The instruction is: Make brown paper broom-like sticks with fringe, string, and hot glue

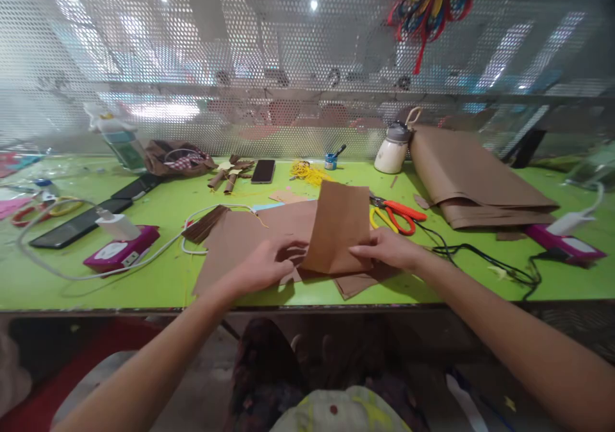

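Observation:
A piece of brown kraft paper (340, 227) stands raised and slightly curved above the table. My right hand (391, 249) grips its lower right side, thumb across the front and the other fingers behind. Close to its lower left edge is my left hand (269, 264), thumb and fingers apart; whether the fingertips touch the paper is hard to make out. Larger brown sheets (254, 233) lie flat beneath both hands. Just beyond my right hand rest red-handled scissors (403, 213) and a yellow-handled tool (382, 219).
Folded brown paper (475, 175) is stacked at the right, beside a white bottle (391, 153). Purple power strips (122, 252) with cables sit on both sides. Rolled brown pieces (230, 174), a phone (263, 171), yellow string (310, 173) and a small blue jar (330, 161) line the back.

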`<action>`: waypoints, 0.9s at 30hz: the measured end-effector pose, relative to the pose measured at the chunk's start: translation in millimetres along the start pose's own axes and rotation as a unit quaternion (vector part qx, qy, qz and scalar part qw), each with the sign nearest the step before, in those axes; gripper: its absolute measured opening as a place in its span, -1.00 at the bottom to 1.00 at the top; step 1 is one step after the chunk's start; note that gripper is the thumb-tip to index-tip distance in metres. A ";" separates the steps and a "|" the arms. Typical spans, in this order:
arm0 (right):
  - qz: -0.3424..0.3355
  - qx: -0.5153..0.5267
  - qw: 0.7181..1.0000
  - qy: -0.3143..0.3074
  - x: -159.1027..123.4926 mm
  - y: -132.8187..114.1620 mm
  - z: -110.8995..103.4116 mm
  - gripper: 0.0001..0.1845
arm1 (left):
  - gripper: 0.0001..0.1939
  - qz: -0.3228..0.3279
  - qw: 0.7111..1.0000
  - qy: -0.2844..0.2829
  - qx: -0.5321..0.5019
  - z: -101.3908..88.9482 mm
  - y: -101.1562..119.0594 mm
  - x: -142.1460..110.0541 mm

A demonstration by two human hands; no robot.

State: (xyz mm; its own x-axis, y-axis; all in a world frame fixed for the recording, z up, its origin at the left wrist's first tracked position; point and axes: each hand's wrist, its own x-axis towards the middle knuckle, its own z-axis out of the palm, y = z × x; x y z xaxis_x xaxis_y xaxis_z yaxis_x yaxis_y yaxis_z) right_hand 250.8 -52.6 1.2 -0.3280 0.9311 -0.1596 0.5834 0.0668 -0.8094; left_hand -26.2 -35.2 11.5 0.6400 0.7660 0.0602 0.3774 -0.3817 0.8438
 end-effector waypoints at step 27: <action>0.113 -0.092 0.974 0.173 10.9 -2.9 29.2 -0.69 | -0.65 -0.062 0.969 0.157 0.180 44.5 -11.7 -3.9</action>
State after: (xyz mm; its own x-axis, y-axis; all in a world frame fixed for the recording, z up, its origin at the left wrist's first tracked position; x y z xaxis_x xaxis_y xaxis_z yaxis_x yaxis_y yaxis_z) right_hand 223.7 -53.2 -14.6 0.0758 0.9925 -0.0961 0.7451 -0.1204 -0.6560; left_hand -3.3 -56.8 -22.4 0.3605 0.9155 0.1783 0.6832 -0.3894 0.6178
